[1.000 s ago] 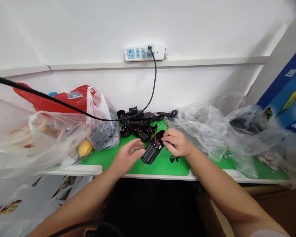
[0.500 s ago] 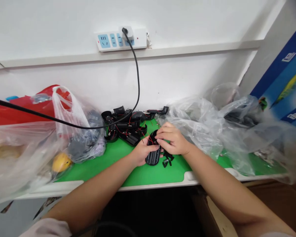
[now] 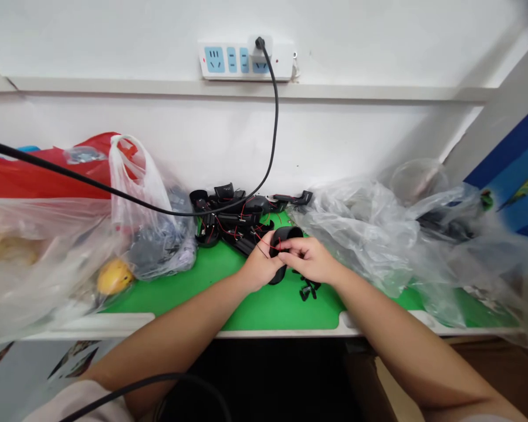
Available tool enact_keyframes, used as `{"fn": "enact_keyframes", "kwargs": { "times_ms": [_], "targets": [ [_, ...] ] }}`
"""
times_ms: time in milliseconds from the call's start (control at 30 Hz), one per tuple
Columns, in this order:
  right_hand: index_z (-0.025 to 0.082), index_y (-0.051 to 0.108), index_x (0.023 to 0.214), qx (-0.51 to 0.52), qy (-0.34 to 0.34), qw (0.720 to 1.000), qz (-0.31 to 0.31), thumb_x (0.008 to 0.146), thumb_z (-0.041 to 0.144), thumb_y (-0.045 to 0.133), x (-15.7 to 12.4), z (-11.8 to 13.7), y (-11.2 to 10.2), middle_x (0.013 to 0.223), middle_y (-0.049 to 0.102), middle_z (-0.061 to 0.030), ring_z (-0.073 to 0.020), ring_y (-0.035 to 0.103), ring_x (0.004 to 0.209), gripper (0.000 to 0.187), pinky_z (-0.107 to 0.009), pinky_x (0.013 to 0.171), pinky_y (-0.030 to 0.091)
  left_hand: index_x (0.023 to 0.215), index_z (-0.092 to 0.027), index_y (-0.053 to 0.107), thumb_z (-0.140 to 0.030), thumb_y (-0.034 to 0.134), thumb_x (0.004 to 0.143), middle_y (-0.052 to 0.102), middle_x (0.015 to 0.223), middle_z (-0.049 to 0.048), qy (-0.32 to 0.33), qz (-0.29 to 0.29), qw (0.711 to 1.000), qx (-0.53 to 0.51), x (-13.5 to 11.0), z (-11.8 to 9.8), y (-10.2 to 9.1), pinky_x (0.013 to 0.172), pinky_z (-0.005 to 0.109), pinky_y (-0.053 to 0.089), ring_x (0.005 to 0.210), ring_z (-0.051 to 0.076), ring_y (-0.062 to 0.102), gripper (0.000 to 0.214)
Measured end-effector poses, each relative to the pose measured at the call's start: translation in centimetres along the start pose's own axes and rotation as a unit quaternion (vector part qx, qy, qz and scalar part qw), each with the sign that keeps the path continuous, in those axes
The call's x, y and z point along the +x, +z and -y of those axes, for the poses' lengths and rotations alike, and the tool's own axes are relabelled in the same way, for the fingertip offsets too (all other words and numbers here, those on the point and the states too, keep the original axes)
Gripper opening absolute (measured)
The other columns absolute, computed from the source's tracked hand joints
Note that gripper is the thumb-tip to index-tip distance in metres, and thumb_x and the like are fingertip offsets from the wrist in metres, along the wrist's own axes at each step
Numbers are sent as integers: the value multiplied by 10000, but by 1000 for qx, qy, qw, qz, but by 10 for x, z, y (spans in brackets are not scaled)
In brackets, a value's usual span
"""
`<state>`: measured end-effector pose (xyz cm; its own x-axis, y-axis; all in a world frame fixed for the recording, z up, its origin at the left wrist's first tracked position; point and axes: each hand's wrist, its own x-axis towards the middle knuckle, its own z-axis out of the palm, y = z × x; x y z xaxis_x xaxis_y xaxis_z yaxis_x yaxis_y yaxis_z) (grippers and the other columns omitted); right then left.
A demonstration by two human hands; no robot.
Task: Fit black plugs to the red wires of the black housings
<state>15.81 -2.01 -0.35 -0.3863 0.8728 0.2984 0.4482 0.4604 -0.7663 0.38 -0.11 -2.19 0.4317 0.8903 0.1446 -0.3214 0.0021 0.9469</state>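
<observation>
Both hands meet over the green mat [image 3: 264, 305]. My left hand [image 3: 259, 268] wraps round a black plastic battery case [image 3: 284, 235] with red wires and lifts it off the mat. My right hand [image 3: 310, 259] pinches the same case from the right, fingers closed on its edge and wires. Just behind lies a pile of similar black cases with red wires [image 3: 233, 220]. A few small black parts [image 3: 308, 288] lie on the mat below my right hand.
Clear plastic bags [image 3: 378, 228] crowd the right of the mat; a white bag of dark parts [image 3: 154, 246] and a red bag [image 3: 48, 176] stand left. A black cable [image 3: 270, 129] runs from the wall power strip [image 3: 246, 60]. A blue box [image 3: 519, 170] stands far right.
My left hand came in from the left and closed round the battery case. The case, which lay flat on the mat, is now raised between both hands. The view also shifted.
</observation>
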Motion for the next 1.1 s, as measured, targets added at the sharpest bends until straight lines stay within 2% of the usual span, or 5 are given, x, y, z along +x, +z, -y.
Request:
{"fn": "enact_keyframes", "kwargs": {
  "times_ms": [267,500,767,933,1100],
  "targets": [
    [151,634,803,89,42,990,-103,841,352,584,2,-1,5,574,581,9,-86,481,481,211,-197,463,362,1078,-161,532,-185,725,697,620,924,23,-25,-26,999,16,1,-10,4,752,291,474,822,163,584,428],
    [154,681,807,33,24,993,-113,834,326,580,4,4,11,546,560,16,-81,448,476,201,-205,481,355,1067,-152,558,-153,723,700,626,958,32,15,-20,999,33,2,-5,4,857,284,441,876,153,577,402],
    [163,579,629,5,31,972,-231,851,365,541,4,3,19,464,499,22,-86,431,433,302,-212,451,337,1040,-153,554,-181,752,677,642,920,27,-24,-32,999,-25,2,-12,8,817,294,453,839,158,596,414],
    [164,596,634,-6,49,971,-235,833,392,579,7,3,22,460,514,23,-86,449,421,303,-207,430,337,1006,-161,562,-182,749,667,657,920,29,-60,-51,996,-47,2,-14,10,765,286,463,839,174,616,388],
    [156,681,809,-16,-17,976,-219,856,340,565,5,4,20,512,584,13,-96,505,450,222,-211,471,399,1037,-174,568,-163,760,621,666,849,15,-104,-63,988,-92,0,-18,10,716,271,468,790,175,637,459]
  ]
}}
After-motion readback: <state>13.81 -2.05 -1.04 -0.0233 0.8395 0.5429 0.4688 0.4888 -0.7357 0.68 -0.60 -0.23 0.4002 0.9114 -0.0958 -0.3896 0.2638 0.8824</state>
